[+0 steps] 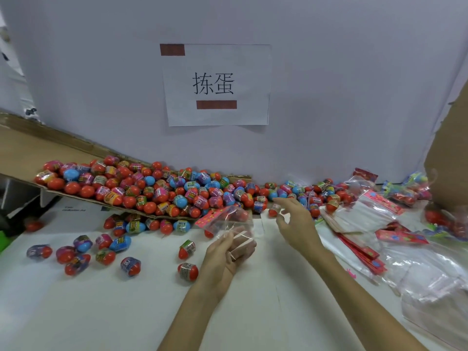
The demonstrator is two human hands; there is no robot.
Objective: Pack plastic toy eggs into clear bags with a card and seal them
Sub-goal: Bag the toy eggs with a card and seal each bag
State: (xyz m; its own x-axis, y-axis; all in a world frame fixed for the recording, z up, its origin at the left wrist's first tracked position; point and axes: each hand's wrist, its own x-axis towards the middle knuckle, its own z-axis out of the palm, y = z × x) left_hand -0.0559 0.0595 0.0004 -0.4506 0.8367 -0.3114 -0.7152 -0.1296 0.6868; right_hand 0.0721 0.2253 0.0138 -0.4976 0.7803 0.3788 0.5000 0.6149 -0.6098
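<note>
Centrally, left hand gripping clear bag (red-topped), right hand spread wide, eggs along far edge.

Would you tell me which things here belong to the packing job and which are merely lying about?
Job: clear bag in the left hand; toy eggs on the cardboard ramp; stack of empty bags; right hand near the eggs.
Lying about: paper sign on the wall; green object at the left edge.

The left forearm and right forearm are bare to the frame's edge. The left hand wears a thin pale ring just behind its gripping fingertips. The right hand is bare.
</note>
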